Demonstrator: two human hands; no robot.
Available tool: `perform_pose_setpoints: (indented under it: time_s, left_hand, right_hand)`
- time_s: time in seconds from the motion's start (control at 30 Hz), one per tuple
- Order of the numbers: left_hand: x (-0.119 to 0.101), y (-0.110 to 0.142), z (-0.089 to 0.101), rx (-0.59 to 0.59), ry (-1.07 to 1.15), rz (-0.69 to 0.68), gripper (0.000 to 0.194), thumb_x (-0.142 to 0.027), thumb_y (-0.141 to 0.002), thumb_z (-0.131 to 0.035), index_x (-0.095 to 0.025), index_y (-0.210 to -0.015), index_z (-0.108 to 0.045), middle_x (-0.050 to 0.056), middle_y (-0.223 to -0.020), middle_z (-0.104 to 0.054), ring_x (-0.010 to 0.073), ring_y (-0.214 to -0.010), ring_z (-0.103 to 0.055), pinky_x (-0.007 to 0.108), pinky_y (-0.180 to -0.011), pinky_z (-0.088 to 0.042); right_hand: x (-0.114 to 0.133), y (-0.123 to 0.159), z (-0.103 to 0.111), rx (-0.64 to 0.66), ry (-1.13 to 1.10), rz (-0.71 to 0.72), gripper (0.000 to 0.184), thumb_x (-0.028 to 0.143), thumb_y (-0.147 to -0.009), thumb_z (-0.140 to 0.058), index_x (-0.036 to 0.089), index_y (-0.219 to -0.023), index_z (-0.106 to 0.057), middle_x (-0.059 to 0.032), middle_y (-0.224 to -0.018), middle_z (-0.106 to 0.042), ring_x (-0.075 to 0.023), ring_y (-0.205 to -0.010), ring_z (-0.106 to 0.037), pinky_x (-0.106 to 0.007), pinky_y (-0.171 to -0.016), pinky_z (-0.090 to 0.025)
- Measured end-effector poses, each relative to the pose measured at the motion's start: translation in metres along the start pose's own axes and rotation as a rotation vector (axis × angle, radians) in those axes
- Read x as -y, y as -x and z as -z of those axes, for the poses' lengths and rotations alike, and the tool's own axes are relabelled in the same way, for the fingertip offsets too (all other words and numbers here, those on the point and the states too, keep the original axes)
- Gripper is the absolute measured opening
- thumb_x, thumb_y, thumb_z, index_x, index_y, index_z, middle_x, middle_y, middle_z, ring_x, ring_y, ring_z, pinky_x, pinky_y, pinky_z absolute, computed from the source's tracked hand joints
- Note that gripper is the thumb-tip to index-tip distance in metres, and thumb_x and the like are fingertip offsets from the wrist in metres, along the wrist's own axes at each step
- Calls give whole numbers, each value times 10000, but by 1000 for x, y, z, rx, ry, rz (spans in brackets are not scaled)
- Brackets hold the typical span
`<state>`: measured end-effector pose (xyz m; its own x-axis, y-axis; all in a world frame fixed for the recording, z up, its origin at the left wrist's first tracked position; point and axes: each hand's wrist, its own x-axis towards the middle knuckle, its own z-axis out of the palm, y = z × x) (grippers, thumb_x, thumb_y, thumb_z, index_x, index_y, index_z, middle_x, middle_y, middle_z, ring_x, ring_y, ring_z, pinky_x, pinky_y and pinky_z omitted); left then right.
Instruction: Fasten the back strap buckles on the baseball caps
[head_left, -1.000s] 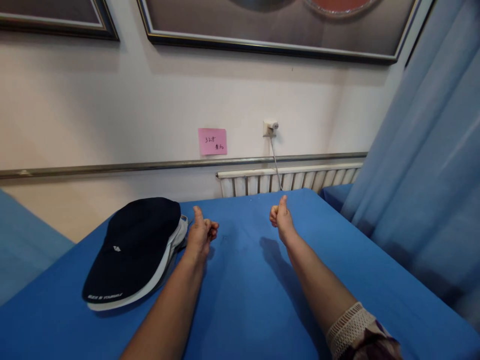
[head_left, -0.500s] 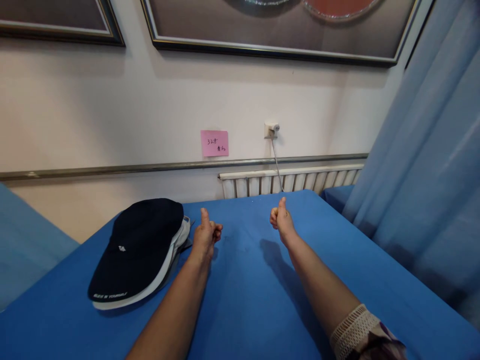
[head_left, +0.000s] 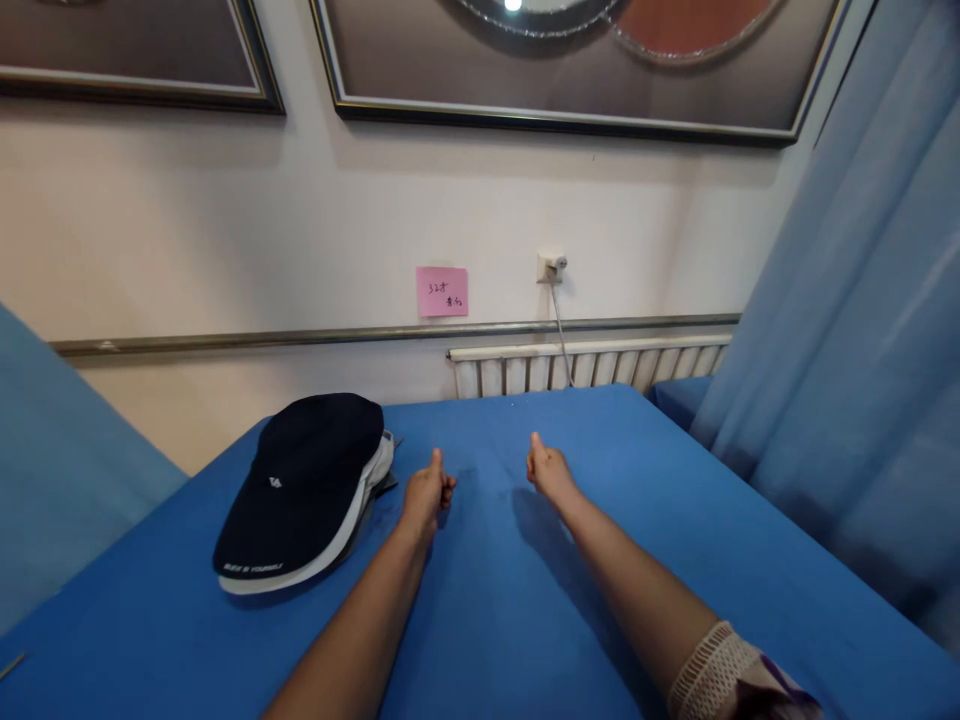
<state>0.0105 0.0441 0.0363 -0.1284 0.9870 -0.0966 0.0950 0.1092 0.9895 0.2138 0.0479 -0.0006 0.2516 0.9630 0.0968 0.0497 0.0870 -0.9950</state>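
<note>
My left hand [head_left: 429, 492] is curled into a fist with the thumb pointing up, and nothing shows in it. It is just right of a stack of caps, the top one a navy cap [head_left: 319, 470] with a small white logo and white lettering on its brim. A white cap [head_left: 379, 462] peeks out beneath. My right hand [head_left: 549, 470] is likewise a fist with the thumb raised, holding nothing visible. It hovers over the blue-covered table [head_left: 487, 620], casting a shadow to its lower left. A gap separates the two hands.
Behind the table runs a metal rail [head_left: 322, 338] above a white radiator [head_left: 622, 365]. A pink note [head_left: 442, 291] and a socket with a plugged-in cord [head_left: 551, 268] are on the wall. Blue curtains [head_left: 840, 400] hang at the right, with more at the left.
Both hands have lowered slightly and come closer together, thumbs still up. The view has shifted a little, so the caps and wall items appear farther right.
</note>
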Motion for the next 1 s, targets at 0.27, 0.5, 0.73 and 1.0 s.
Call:
perform_pose_setpoints:
  time_s: [0.27, 0.5, 0.73, 1.0]
  left_hand:
    - [40, 38, 25, 36, -235, -27, 221, -435, -648, -672, -243, -612, -570, 10, -471, -528, 162, -342, -422, 311, -383, -295]
    - [5, 59, 92, -433, -658, -576, 381, -422, -806, -560, -192, -1106, -614, 161, -1142, -660, 340, -1102, -599, 467, -964, -440]
    - [-42, 21, 145, -687, -1073, -676, 329, -368, -854, -510, -161, -1046, -681, 173, -1259, -640, 370, -1197, -530, 514, -1039, -361]
    - [-109, 6, 156, -883, -882, -787, 330, -400, -905, -462, -161, -1030, -652, 69, -908, -685, 275, -930, -639, 464, -907, -487]
  right_hand:
    - [-47, 76, -17, 132, 216, -26, 178, 130, -795, -493, 214, -879, -626, 0, -665, -640, -129, -511, -509, -258, -600, -405]
    - [-57, 99, 1, 314, 406, 201, 339, 18, -732, -481, 227, -922, -668, -46, -928, -669, -171, -845, -613, -294, -826, -446]
    - [-58, 85, 11, 427, 356, 101, 249, 70, -808, -498, 217, -921, -664, 7, -740, -663, -145, -717, -618, -256, -704, -456]
    - [-66, 77, 15, 509, 217, 69, 178, 110, -853, -506, 191, -914, -652, 0, -740, -658, -136, -702, -641, -245, -681, -456]
